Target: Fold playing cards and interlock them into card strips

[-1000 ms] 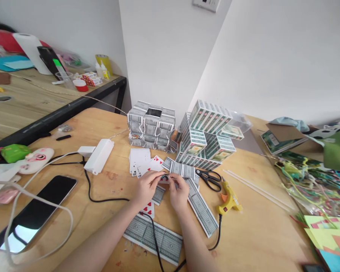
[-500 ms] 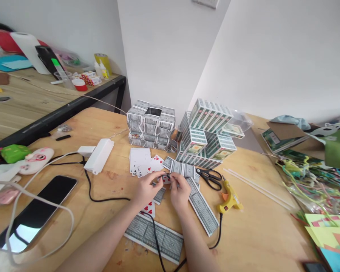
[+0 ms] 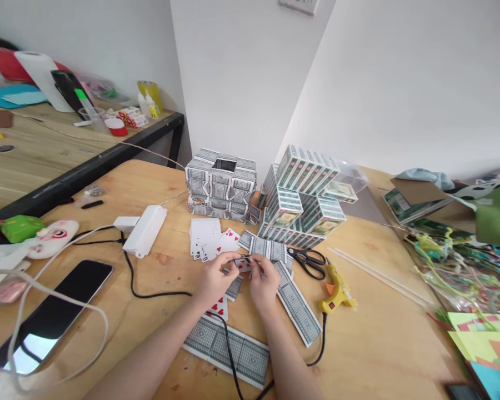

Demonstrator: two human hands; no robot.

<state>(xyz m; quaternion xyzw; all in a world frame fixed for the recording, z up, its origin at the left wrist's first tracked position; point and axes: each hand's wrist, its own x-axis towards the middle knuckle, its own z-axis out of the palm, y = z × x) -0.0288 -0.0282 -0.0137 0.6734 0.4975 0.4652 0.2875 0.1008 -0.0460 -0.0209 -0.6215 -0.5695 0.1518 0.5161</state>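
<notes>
My left hand (image 3: 217,276) and my right hand (image 3: 263,279) meet over the middle of the table. Both are closed in a pinch on a playing card (image 3: 243,265) held between them, its red pips facing me and its upper edge seemingly bent. Behind my left hand lie face-up playing cards (image 3: 205,230). Patterned card backs (image 3: 268,247) lie just beyond my right hand. A joined strip of cards (image 3: 299,303) slants away beside my right wrist, and another strip (image 3: 238,353) lies under my forearms.
Black scissors (image 3: 308,262) and a yellow glue gun (image 3: 337,294) lie to the right. At the back stand a card-built box (image 3: 221,186) and stacked card packs (image 3: 304,205). A white power strip (image 3: 145,230), a phone (image 3: 52,316) and cables are on the left.
The card between my fingers has tilted slightly, so more of its red-pipped face shows. Both hands stay in nearly the same place.
</notes>
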